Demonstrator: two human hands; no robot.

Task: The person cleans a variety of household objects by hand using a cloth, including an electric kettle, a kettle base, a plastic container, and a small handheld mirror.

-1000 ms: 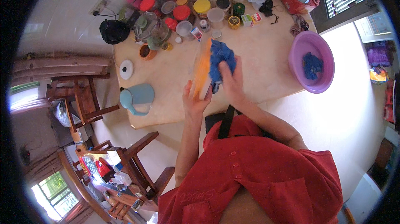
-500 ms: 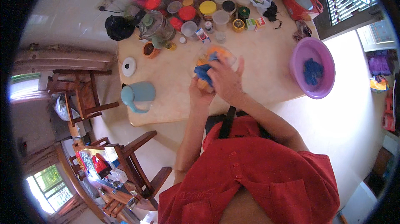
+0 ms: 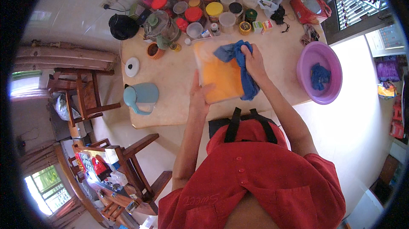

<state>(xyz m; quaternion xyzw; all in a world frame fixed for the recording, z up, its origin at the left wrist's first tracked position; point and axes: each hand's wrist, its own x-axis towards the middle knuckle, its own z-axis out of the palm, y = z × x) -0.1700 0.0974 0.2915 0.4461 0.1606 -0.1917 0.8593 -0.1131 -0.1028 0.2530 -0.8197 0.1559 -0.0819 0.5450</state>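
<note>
Over the near middle of the table is a see-through plastic container (image 3: pixel 221 81) with orange showing through its side; motion softens its outline. My left hand (image 3: pixel 199 94) grips it at the lower left edge, thumb across the near side. My right hand (image 3: pixel 254 62) is closed on a bunched blue cloth (image 3: pixel 242 65), which hangs down along the container's right side. Part of the cloth lies against the container's upper right.
Lidded jars and tubs (image 3: pixel 214 10) crowd the table's far side. A purple basin (image 3: pixel 303 73) with another blue cloth (image 3: pixel 319 76) stands at the right edge. At the left are a light-blue jug (image 3: pixel 144 96), a white lid (image 3: pixel 132 67) and a small orange pot (image 3: pixel 154 50).
The container has turned so a broad orange side shows. My right hand has moved right and drawn the blue cloth out to the container's right side; my left hand has shifted slightly left.
</note>
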